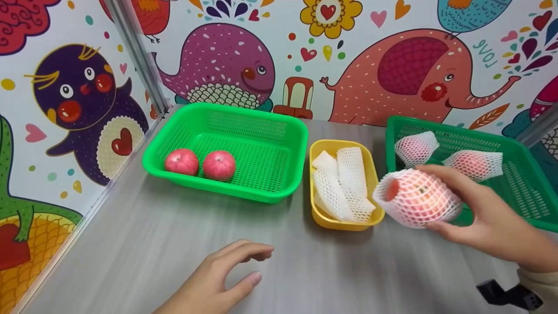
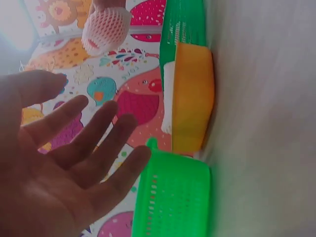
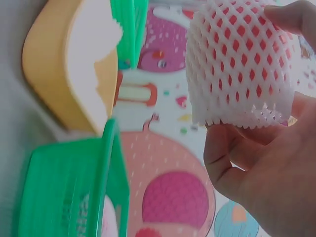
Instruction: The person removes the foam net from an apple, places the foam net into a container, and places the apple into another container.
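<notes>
Above the near left corner of the right-hand green basket (image 1: 462, 129), your right hand (image 1: 488, 213) grips a fruit in a white foam net (image 1: 419, 200), thumb on one side and fingers on the other, probably so the net stays snug while its open end faces left. Two more netted fruits, one (image 1: 415, 149) by the left wall and another (image 1: 470, 165) beside it, sit in that basket. Just left, the yellow tub (image 1: 342, 226) keeps loose foam nets (image 1: 352, 168) between the baskets, likely for easy reach by either hand. Your left hand (image 1: 213, 279) holds nothing, fingers apart and slightly bent. Beyond it, two bare fruits, one (image 1: 181, 162) left of the other (image 1: 219, 165), rest inside the left-hand green basket (image 1: 226, 190). Mind the tub's rim and the basket edge below your right hand; the grey tabletop (image 1: 314, 274) between your hands gives room to move.
</notes>
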Motion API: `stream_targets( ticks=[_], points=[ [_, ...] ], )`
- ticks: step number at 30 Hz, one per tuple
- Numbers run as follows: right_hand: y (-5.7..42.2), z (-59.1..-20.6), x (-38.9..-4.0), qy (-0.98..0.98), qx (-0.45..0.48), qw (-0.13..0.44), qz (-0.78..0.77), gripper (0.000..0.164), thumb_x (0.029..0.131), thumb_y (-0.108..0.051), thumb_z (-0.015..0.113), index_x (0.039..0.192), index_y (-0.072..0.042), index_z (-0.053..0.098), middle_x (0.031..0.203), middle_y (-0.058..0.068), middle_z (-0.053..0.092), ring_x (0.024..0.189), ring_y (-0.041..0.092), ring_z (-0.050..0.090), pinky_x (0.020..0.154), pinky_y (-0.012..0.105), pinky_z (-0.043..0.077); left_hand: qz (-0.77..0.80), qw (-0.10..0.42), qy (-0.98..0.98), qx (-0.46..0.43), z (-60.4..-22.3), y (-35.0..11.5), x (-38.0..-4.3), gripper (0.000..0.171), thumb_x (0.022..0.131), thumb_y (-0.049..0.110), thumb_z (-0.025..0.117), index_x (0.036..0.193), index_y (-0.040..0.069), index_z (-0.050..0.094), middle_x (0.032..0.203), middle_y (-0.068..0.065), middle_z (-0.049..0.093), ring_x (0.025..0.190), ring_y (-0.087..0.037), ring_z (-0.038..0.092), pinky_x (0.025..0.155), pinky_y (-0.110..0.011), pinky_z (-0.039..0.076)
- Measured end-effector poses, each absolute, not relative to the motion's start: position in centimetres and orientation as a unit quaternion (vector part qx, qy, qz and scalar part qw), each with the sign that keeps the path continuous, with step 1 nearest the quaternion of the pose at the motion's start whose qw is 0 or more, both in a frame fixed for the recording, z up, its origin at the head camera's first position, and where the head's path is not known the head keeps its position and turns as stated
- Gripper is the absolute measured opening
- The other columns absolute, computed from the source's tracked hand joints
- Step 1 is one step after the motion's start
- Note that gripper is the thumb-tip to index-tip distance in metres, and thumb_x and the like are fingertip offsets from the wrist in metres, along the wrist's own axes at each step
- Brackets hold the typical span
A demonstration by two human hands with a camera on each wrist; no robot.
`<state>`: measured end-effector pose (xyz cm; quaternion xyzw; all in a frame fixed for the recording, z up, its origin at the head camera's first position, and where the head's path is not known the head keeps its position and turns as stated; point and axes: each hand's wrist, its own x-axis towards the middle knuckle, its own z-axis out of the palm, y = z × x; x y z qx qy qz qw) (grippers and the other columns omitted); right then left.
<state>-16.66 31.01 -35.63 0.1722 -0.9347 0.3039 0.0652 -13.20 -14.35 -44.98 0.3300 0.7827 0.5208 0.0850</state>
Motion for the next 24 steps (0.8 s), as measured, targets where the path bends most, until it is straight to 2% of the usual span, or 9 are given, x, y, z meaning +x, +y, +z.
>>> stream_targets(
  ticks=[3,8,12,15,18,22,24],
  points=[
    [29.8,-35.5,-16.2,-0.935,0.181,0.044,0.303,0.091,0.072,-0.020,0.093,0.149,-0.031,0.045,0.138,-0.005,0.053,0.115,0.010,0.050,0.079,0.018,0.052,0.522,0.082,0.775,0.347,-44.6,-13.5,-13.4,0.036,0.103,0.025,0.059,0.139,0.029,0.056,0.126,0.012,0.061,0.116,-0.013,0.059,0.099,-0.034,0.049],
    [28.2,-36.3,-15.2,-0.936,0.186,0.010,0.298,0.084,0.074,-0.035,0.091,0.146,-0.035,0.047,0.136,-0.012,0.054,0.115,0.011,0.052,0.080,0.024,0.055,0.479,0.051,0.785,0.388,-44.9,-12.4,-13.6,0.035,0.103,0.020,0.060,0.137,0.028,0.056,0.121,0.014,0.061,0.111,-0.010,0.061,0.095,-0.034,0.051],
    [27.3,-37.9,-14.1,-0.929,0.214,-0.016,0.303,0.082,0.074,-0.039,0.091,0.143,-0.038,0.048,0.136,-0.017,0.055,0.117,0.009,0.054,0.083,0.026,0.055,0.447,0.083,0.805,0.381,-45.2,-12.3,-13.8,0.033,0.103,0.026,0.060,0.136,0.029,0.057,0.121,0.017,0.060,0.111,-0.005,0.059,0.095,-0.032,0.051],
    [26.6,-39.7,-13.6,-0.917,0.252,-0.047,0.307,0.081,0.076,-0.041,0.089,0.145,-0.035,0.046,0.135,-0.016,0.055,0.115,0.010,0.057,0.087,0.029,0.055,0.427,0.100,0.816,0.375,-45.4,-12.1,-13.9,0.032,0.103,0.029,0.060,0.135,0.028,0.058,0.119,0.017,0.061,0.110,-0.005,0.060,0.094,-0.031,0.051],
    [25.6,-41.5,-13.5,-0.902,0.246,-0.136,0.329,0.079,0.079,-0.046,0.085,0.146,-0.037,0.042,0.135,-0.016,0.054,0.115,0.014,0.056,0.090,0.034,0.054,0.397,0.085,0.829,0.386,-46.1,-11.5,-14.2,0.030,0.102,0.026,0.062,0.132,0.026,0.061,0.116,0.016,0.062,0.106,-0.006,0.061,0.090,-0.030,0.052],
    [23.8,-43.8,-13.6,-0.867,0.190,-0.273,0.370,0.075,0.082,-0.050,0.081,0.145,-0.044,0.040,0.135,-0.016,0.053,0.117,0.018,0.054,0.093,0.041,0.053,0.374,0.062,0.827,0.414,-47.2,-10.2,-14.7,0.026,0.100,0.020,0.063,0.127,0.023,0.064,0.111,0.014,0.064,0.101,-0.003,0.062,0.085,-0.026,0.052],
    [23.2,-44.8,-13.6,-0.853,0.194,-0.301,0.380,0.073,0.083,-0.050,0.080,0.145,-0.044,0.041,0.136,-0.015,0.053,0.118,0.018,0.054,0.095,0.039,0.052,0.385,0.066,0.816,0.426,-47.6,-9.5,-15.0,0.024,0.100,0.019,0.063,0.124,0.021,0.066,0.110,0.013,0.065,0.100,-0.001,0.061,0.085,-0.024,0.052]
  ],
)
